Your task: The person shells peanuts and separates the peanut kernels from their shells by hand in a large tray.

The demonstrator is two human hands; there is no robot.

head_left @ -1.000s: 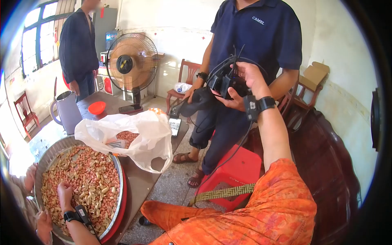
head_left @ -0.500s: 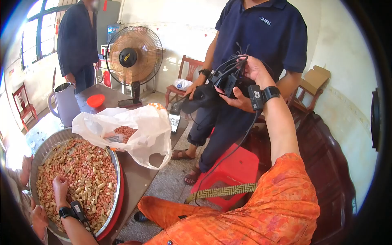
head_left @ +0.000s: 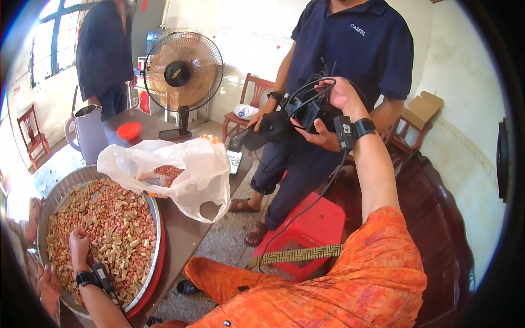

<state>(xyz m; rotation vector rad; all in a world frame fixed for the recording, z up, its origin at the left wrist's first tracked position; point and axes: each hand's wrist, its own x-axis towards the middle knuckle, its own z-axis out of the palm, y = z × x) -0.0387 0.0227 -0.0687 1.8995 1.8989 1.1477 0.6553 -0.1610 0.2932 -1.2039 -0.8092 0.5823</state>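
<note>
My left hand [head_left: 79,246], with a strapped black device at the wrist, is down among shelled peanuts and husks [head_left: 123,221] in a wide round metal tray [head_left: 159,240]. Its fingers are curled together, and what they hold, if anything, is hidden. My right hand [head_left: 345,94] reaches out to the right and is closed on a bundle of black cables [head_left: 313,90]. Just below it, a co-worker's hand [head_left: 322,136] supports black box-shaped devices [head_left: 309,116] tied to those cables. A white plastic bag [head_left: 191,188] with more peanuts inside lies over the tray's far edge.
Another person's hands [head_left: 49,281] are at the tray's left rim. A fan [head_left: 183,71], a jug [head_left: 89,134], a red bowl [head_left: 129,130] and a phone [head_left: 234,162] are on the table. A red stool [head_left: 314,224] stands beside my legs; a co-worker [head_left: 350,54] faces me.
The view has shifted slightly. My left hand has moved a little within the peanuts, while my right hand stays on the cables. The other person's lower hand at the rim has shifted slightly.
</note>
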